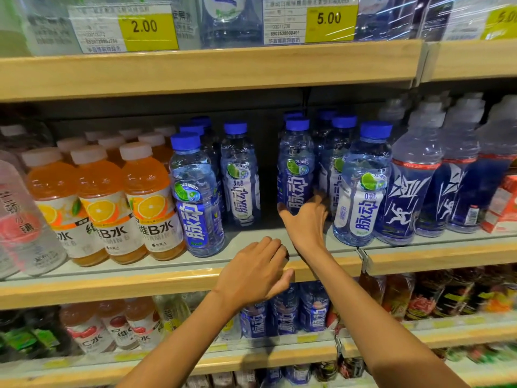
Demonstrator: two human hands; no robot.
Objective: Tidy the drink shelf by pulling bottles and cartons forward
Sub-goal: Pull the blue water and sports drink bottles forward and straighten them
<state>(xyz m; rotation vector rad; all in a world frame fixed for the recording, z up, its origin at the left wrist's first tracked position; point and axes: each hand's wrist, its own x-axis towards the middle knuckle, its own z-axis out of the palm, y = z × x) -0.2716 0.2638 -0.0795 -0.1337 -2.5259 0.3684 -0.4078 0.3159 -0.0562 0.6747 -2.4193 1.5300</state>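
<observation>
On the middle shelf (156,278) stand blue-capped clear bottles with blue labels. One bottle (195,197) is at the front left and another (361,189) at the front right. Between them a bottle (240,175) stands further back. My right hand (305,219) reaches into the gap and grips the lower part of a set-back blue-capped bottle (296,163), thumb on its left and fingers on its right. More of these bottles stand behind it. My left hand (257,273) rests on the shelf's front edge with fingers loosely curled, holding nothing.
Orange vitamin drink bottles (100,205) fill the shelf to the left, with a pink-labelled bottle (19,219) beside them. Tall dark-blue sports bottles (411,177) stand to the right. The shelf above (212,68) carries price tags, and the shelves below hold more drinks.
</observation>
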